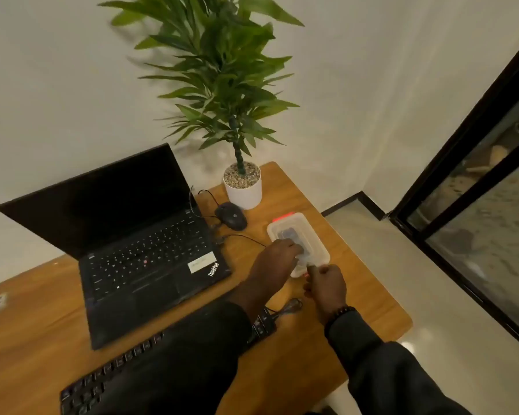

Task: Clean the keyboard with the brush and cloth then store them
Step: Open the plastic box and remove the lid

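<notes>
At the lower left of the frame I saw the keyboard (108, 381) lying on the wooden surface (36, 324), partly under the left sleeve. Right of centre, my left hand (277, 259) rested fingers-down on the lid of the clear container (309, 232), while the right hand (327, 284) curled at its near end; whether it gripped anything I couldn't tell. Beyond stood the laptop (132, 250), mouse (231, 215) and potted plant (242, 187).

The word "ThinkPad" is showing in white letters, set at a slant, on the lower right corner of the black laptop (150, 262). A pale sticker (201, 263) is sitting just beside it on the palm rest, but its writing is too blurred to read.
</notes>
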`<state>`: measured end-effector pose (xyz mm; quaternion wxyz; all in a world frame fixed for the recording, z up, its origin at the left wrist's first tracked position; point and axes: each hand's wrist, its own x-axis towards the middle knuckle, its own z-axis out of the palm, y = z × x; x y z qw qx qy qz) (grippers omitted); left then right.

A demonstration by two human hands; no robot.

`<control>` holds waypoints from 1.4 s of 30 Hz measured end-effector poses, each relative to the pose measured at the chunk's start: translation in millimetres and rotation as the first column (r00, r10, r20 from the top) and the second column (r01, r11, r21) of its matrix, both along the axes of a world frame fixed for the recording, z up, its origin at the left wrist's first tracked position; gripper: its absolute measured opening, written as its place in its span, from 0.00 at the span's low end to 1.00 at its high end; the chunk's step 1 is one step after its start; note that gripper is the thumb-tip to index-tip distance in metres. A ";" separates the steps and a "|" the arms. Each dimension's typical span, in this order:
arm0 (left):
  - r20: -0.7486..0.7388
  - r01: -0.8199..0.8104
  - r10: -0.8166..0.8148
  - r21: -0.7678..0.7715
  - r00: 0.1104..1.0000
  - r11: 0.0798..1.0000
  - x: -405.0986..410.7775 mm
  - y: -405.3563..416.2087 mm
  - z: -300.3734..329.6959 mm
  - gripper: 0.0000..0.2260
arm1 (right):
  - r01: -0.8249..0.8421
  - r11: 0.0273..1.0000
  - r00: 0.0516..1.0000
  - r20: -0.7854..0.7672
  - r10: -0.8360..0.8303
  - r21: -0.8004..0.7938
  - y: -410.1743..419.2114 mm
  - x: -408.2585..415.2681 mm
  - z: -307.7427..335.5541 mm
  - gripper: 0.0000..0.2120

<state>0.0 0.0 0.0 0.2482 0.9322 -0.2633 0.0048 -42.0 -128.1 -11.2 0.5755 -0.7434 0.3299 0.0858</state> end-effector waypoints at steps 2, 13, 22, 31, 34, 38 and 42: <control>-0.004 0.033 -0.033 0.092 0.999 0.995 2.8 -6.3 -6.3 0.14 | 0.026 0.996 0.999 -0.037 -0.023 0.081 -9.8 6.2 -13.8 0.20; -0.008 0.105 -0.105 0.167 0.994 0.980 -5.1 -2.4 -17.0 0.18 | 0.055 0.968 0.998 -0.042 -0.046 0.244 -17.0 8.3 -16.4 0.09; -0.123 0.089 -0.068 0.178 0.990 0.980 -3.0 2.9 -19.8 0.23 | 0.005 0.994 0.986 -0.165 -0.023 -0.108 -25.7 0.1 -18.8 0.06; -0.240 -0.519 0.471 -0.212 0.849 0.828 68.6 3.9 -2.6 0.07 | -0.276 0.664 0.846 0.152 0.510 -0.695 -8.2 21.5 -3.8 0.14; -0.328 -0.603 0.532 -0.173 0.781 0.779 97.9 6.4 -11.6 0.07 | -0.336 0.595 0.802 0.109 0.587 -0.730 -8.8 29.6 -9.1 0.09; -0.438 -0.616 0.513 -0.128 0.738 0.777 113.6 9.4 -30.8 0.09 | -0.353 0.582 0.776 0.119 0.619 -0.732 -18.0 36.1 -13.3 0.09; -0.510 -0.630 0.478 -0.174 0.715 0.757 119.3 16.2 -38.6 0.09 | -0.348 0.594 0.768 0.143 0.624 -0.725 -23.3 37.7 -14.8 0.10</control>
